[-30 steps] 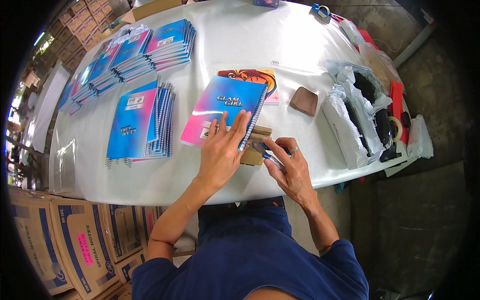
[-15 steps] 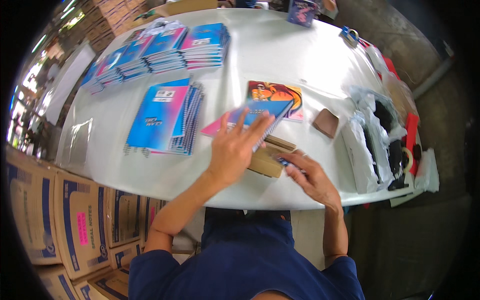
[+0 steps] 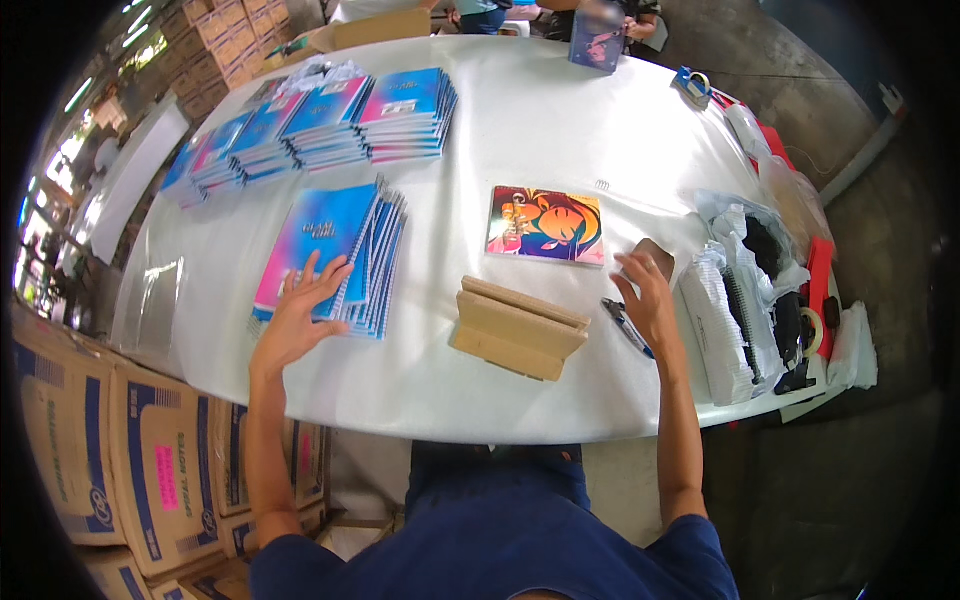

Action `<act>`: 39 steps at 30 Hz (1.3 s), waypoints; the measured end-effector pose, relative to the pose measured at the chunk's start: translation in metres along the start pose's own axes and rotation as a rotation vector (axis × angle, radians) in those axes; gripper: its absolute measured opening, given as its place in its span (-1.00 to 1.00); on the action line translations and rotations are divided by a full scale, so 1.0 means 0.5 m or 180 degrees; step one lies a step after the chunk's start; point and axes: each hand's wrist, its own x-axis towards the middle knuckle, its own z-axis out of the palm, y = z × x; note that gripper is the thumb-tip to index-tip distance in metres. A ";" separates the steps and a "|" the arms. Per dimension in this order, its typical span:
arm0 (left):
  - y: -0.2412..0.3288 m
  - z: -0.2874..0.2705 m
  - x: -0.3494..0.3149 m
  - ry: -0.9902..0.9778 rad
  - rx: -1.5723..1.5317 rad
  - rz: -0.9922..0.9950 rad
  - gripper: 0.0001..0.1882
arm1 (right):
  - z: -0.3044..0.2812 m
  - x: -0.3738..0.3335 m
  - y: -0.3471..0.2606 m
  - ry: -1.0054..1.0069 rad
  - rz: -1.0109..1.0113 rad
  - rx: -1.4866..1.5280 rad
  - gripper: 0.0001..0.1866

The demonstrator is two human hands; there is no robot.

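My left hand [image 3: 303, 318] rests with spread fingers on the top spiral notebook [image 3: 325, 222] of a loose pile, its cover blue and pink. My right hand [image 3: 650, 298] is open, fingers curved and apart, beside a small brown block [image 3: 655, 256]; whether they touch it I cannot tell. Just left of that wrist lies a slim dark tool with blue parts [image 3: 628, 328]. Between my hands stands a folded cardboard stand [image 3: 520, 335]. Beyond it a notebook with a colourful illustrated cover [image 3: 545, 225] lies flat.
Stacks of blue and pink notebooks [image 3: 405, 115] stand at the table's far left. Along the right edge are a white plastic-wrapped bundle of black coils [image 3: 735, 320] and a tape roll [image 3: 812, 330]. Cardboard cartons [image 3: 160, 460] stand at lower left. People sit beyond the far edge.
My left hand has moved left from the cardboard stand to the pile, and the notebook is off the stand. My right hand has let go of the slim tool and moved toward the brown block.
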 end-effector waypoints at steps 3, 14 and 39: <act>0.050 0.007 0.042 0.0356 -0.0396 0.0231 -0.29 | 0.080 0.097 0.032 0.0160 0.0381 -0.0097 -0.61; 0.063 0.332 0.429 -0.0536 -0.0408 0.0002 -0.28 | 0.232 0.188 0.028 -0.0596 0.1633 -0.0642 -0.36; 0.098 0.377 0.427 -0.0014 -0.0694 -0.0058 -0.04 | 0.160 0.213 0.085 -0.0062 0.2664 0.2649 -0.32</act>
